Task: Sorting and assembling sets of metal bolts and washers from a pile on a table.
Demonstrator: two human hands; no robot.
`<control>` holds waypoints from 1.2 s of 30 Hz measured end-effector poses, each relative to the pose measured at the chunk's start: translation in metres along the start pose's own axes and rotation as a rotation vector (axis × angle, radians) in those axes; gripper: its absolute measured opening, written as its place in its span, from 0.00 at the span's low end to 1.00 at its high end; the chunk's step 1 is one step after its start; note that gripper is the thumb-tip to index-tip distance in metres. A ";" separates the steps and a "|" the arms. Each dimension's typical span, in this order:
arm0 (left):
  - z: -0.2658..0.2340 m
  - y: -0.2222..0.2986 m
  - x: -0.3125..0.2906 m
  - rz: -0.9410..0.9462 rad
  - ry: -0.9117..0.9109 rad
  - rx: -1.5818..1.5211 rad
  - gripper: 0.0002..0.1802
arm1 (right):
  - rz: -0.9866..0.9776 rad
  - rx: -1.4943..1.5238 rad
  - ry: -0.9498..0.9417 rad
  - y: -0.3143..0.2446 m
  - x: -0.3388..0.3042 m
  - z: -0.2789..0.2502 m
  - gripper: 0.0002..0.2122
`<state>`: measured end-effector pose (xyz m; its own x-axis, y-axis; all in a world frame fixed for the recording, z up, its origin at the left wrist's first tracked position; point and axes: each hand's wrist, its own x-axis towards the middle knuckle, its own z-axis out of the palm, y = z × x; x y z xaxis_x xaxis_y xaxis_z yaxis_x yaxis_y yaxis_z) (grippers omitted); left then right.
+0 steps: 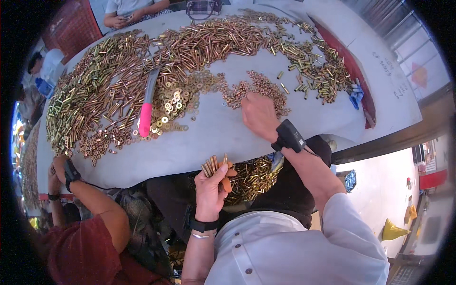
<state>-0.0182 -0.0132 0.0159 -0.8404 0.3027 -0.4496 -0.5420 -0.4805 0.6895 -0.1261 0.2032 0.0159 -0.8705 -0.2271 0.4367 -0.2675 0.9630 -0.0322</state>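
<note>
Golden tubes (209, 167); coppery nuts (267, 86); yellow washers (174, 102); pink tool handle (145, 121); pale grey tabletop (211, 128).

I'm getting a workshop on my feed: metal tubes (204, 45), nuts (266, 88) and washers (172, 102) heaped across a shared table (209, 140), co-workers (85, 251) sitting round it, and, blurry at the rim, perhaps a barred window (396, 31).

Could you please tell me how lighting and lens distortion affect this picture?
Head view: corners fall to black and the tabletop looks bowed; in the head view, the floor at right looks washed out; also in the head view, some washers glint, while the left hand and its rods are distinguishable.
</note>
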 end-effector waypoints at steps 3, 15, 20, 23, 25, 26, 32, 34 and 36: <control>0.000 0.000 -0.001 0.014 0.006 -0.005 0.10 | 0.056 0.256 -0.020 -0.016 -0.005 -0.016 0.03; 0.013 -0.012 -0.002 0.063 -0.033 -0.043 0.08 | -0.046 0.749 -0.039 -0.058 -0.069 -0.056 0.07; 0.015 -0.014 -0.004 0.037 -0.063 0.087 0.08 | 0.395 1.234 -0.281 -0.051 -0.081 -0.052 0.06; 0.016 -0.016 -0.006 0.023 -0.086 0.140 0.07 | 0.665 1.459 -0.524 -0.047 -0.078 -0.068 0.05; 0.020 -0.017 -0.006 0.020 -0.088 0.142 0.06 | 0.667 1.452 -0.555 -0.043 -0.079 -0.065 0.05; 0.023 -0.017 -0.006 0.013 -0.085 0.127 0.07 | 0.682 1.355 -0.498 -0.038 -0.080 -0.065 0.06; 0.025 -0.021 -0.003 0.000 -0.089 0.054 0.09 | 0.507 0.312 -0.060 0.027 -0.083 -0.057 0.08; 0.025 -0.022 -0.002 -0.017 -0.095 0.051 0.09 | 0.521 0.180 -0.074 0.042 -0.082 -0.053 0.08; 0.026 -0.022 -0.001 -0.028 -0.091 0.061 0.09 | 0.472 0.127 -0.085 0.047 -0.081 -0.047 0.08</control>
<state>-0.0054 0.0182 0.0161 -0.8206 0.3897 -0.4179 -0.5623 -0.4207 0.7119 -0.0490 0.2737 0.0219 -0.9377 0.2139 0.2736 0.1209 0.9396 -0.3202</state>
